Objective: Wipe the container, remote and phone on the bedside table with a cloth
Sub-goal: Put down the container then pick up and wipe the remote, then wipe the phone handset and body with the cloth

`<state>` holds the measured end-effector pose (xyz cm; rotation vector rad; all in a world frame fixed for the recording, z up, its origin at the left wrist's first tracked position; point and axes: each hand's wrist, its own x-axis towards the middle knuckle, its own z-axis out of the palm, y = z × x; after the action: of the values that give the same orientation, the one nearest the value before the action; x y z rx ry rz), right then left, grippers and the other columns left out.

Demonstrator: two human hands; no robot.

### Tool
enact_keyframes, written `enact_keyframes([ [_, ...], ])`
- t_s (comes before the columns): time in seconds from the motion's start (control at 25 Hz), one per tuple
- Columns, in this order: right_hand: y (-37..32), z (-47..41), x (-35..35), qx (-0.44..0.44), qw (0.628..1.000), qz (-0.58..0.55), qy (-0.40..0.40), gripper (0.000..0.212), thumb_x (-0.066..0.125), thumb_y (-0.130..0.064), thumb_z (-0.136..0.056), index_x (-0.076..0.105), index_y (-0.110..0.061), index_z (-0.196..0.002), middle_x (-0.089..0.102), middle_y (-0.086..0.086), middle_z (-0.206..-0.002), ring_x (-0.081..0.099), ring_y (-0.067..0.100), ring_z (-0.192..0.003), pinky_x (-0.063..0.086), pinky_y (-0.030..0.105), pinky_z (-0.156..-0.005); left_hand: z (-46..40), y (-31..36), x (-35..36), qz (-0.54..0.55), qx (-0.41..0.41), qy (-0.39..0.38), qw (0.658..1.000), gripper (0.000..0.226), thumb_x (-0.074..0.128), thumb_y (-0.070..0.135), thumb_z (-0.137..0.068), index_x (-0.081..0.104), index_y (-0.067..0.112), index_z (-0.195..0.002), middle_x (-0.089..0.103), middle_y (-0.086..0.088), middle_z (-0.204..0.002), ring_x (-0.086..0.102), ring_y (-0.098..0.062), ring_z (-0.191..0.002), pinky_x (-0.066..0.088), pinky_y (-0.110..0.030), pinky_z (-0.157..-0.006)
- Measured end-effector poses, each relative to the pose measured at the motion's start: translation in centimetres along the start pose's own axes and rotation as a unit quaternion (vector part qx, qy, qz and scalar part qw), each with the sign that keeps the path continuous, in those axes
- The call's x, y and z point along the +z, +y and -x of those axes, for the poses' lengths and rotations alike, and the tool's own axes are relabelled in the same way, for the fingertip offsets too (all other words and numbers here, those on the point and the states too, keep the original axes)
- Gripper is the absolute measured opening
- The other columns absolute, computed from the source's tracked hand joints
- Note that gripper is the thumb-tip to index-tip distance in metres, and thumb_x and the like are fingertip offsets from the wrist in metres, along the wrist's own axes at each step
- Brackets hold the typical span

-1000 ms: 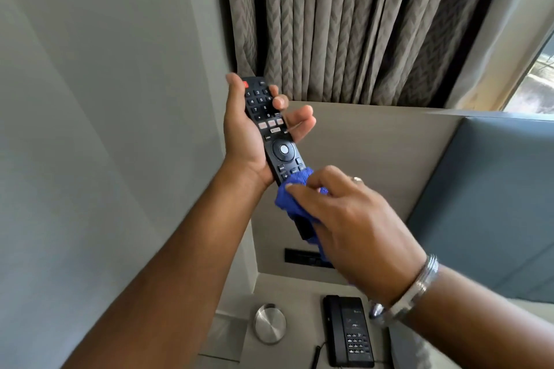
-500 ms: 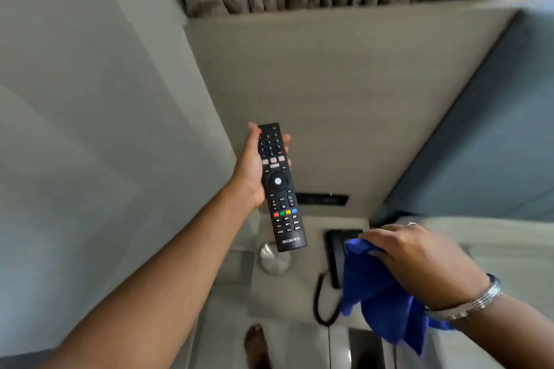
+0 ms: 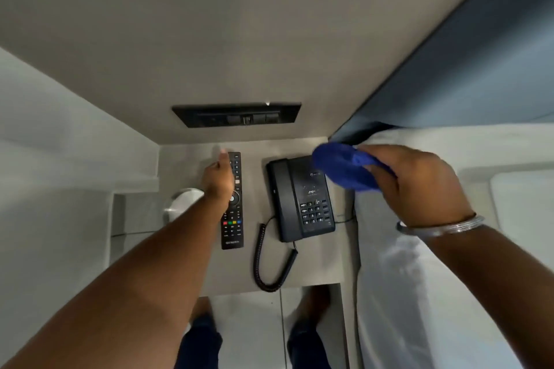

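Observation:
The black remote [image 3: 233, 219] lies lengthwise on the grey bedside table [image 3: 314, 260], left of the black desk phone [image 3: 299, 201]. My left hand [image 3: 217, 180] rests against the remote's upper left edge, with the thumb stretched out and the other fingers hidden. My right hand [image 3: 419, 180] grips a bunched blue cloth [image 3: 341, 169], which hovers over the phone's upper right corner. A round silver container [image 3: 181, 204] stands at the table's left edge, partly hidden behind my left forearm.
The phone's coiled cord [image 3: 269, 263] loops over the table's front part. A black switch panel [image 3: 236, 115] sits in the wall panel behind. A white bed [image 3: 419, 293] and a blue headboard [image 3: 464, 69] border the right. My legs show below the table edge.
My left hand has lowered the remote from mid-air onto the table. My right hand has carried the cloth off the remote to above the phone. The view has tilted downward.

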<state>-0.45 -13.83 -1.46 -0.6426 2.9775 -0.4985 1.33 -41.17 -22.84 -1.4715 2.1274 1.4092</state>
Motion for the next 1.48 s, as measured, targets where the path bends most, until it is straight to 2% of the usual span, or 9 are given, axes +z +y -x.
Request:
enact_keyframes([
  [0.16, 2.0, -0.2, 8.4, -0.078, 0.996, 0.017, 0.042, 0.032, 0.051, -0.016, -0.086, 0.070, -0.008, -0.111, 0.072, 0.012, -0.109, 0.071, 0.033, -0.088, 0.058, 0.042, -0.072, -3.0, -3.5, 3.3, 0.008, 0.039, 0.044, 0.998, 0.066, 0.035, 0.051, -0.105, 0.043, 0.016, -0.049, 0.046, -0.001, -0.052, 0.044, -0.017, -0.051, 0.032, -0.029, -0.055],
  [0.32, 3.3, 3.7, 17.1, -0.096, 0.993, 0.043, -0.055, 0.042, 0.077, 0.003, -0.067, 0.071, -0.009, -0.108, 0.070, 0.011, -0.115, 0.070, 0.033, -0.096, 0.059, 0.049, -0.070, -4.1, -4.8, 4.9, -0.002, 0.057, 0.100, 0.993, 0.063, 0.035, 0.052, -0.104, 0.047, 0.013, -0.056, 0.050, -0.003, -0.057, 0.046, -0.021, -0.057, 0.032, -0.030, -0.056],
  [0.48, 3.4, 7.6, 21.7, -0.067, 0.986, 0.046, -0.146, 0.044, 0.081, -0.010, -0.065, 0.071, -0.016, -0.108, 0.070, 0.006, -0.116, 0.070, 0.030, -0.096, 0.058, 0.044, -0.067, -4.3, -5.4, 5.4, -0.020, 0.057, 0.131, 0.989, 0.058, 0.040, 0.050, -0.102, 0.058, 0.008, -0.066, 0.053, 0.001, -0.057, 0.052, -0.025, -0.061, 0.028, -0.030, -0.050],
  [0.68, 4.1, 8.8, 22.0, -0.041, 0.979, 0.046, -0.196, 0.058, 0.055, -0.058, -0.079, 0.063, -0.019, -0.120, 0.060, 0.008, -0.130, 0.060, 0.030, -0.112, 0.051, 0.048, -0.086, -3.7, -5.9, 4.7, -0.077, 0.100, 0.117, 0.985, 0.046, 0.046, 0.042, -0.101, 0.067, 0.003, -0.090, 0.069, -0.015, -0.089, 0.064, -0.034, -0.085, 0.049, -0.040, -0.070],
  [0.8, 4.6, 7.4, 21.7, -0.009, 0.989, -0.005, -0.151, 0.061, 0.042, -0.059, -0.086, 0.052, -0.019, -0.131, 0.050, 0.010, -0.140, 0.051, 0.029, -0.122, 0.045, 0.049, -0.096, -1.6, -4.9, 4.9, -0.136, 0.194, 0.152, 0.959, 0.039, 0.054, 0.032, -0.096, 0.060, 0.006, -0.124, 0.062, -0.018, -0.120, 0.057, -0.034, -0.113, 0.048, -0.044, -0.095],
  [0.92, 4.2, 3.1, 23.2, 0.050, 0.986, -0.084, -0.132, 0.066, 0.035, -0.052, -0.092, 0.022, -0.019, -0.148, 0.024, 0.009, -0.156, 0.021, 0.029, -0.143, 0.024, 0.045, -0.113, 1.4, -2.6, 8.0, -0.103, 0.319, 0.070, 0.939, 0.045, 0.046, 0.033, -0.099, 0.053, 0.009, -0.137, 0.058, -0.015, -0.134, 0.052, -0.027, -0.124, 0.043, -0.034, -0.100],
  [1.04, 3.8, -0.6, 25.0, 0.065, 0.985, -0.085, -0.134, 0.063, 0.029, -0.041, -0.095, 0.014, -0.015, -0.150, 0.015, 0.009, -0.159, 0.005, 0.031, -0.146, 0.011, 0.051, -0.116, 2.1, -0.3, 11.0, -0.149, 0.311, -0.023, 0.938, 0.055, 0.036, 0.037, -0.103, 0.042, 0.005, -0.147, 0.049, -0.017, -0.149, 0.042, -0.028, -0.139, 0.033, -0.040, -0.116],
  [1.28, 6.0, -1.9, 26.7, -0.007, 0.991, 0.079, -0.112, 0.063, 0.030, -0.037, -0.093, 0.016, -0.015, -0.150, 0.019, 0.013, -0.158, 0.011, 0.036, -0.145, 0.018, 0.053, -0.115, -0.1, 0.3, 11.1, -0.302, 0.379, -0.051, 0.873, 0.063, 0.029, 0.043, -0.105, 0.027, 0.003, -0.154, 0.045, -0.020, -0.153, 0.044, -0.031, -0.138, 0.036, -0.041, -0.113],
  [1.48, 6.3, -0.8, 27.9, -0.002, 0.991, 0.099, -0.095, 0.063, 0.034, -0.035, -0.091, 0.018, -0.013, -0.149, 0.023, 0.015, -0.156, 0.016, 0.037, -0.143, 0.017, 0.052, -0.115, -0.3, 0.5, 11.5, -0.321, 0.364, -0.058, 0.872, 0.065, 0.028, 0.046, -0.105, 0.026, 0.004, -0.155, 0.046, -0.018, -0.152, 0.048, -0.031, -0.134, 0.041, -0.042, -0.108],
])
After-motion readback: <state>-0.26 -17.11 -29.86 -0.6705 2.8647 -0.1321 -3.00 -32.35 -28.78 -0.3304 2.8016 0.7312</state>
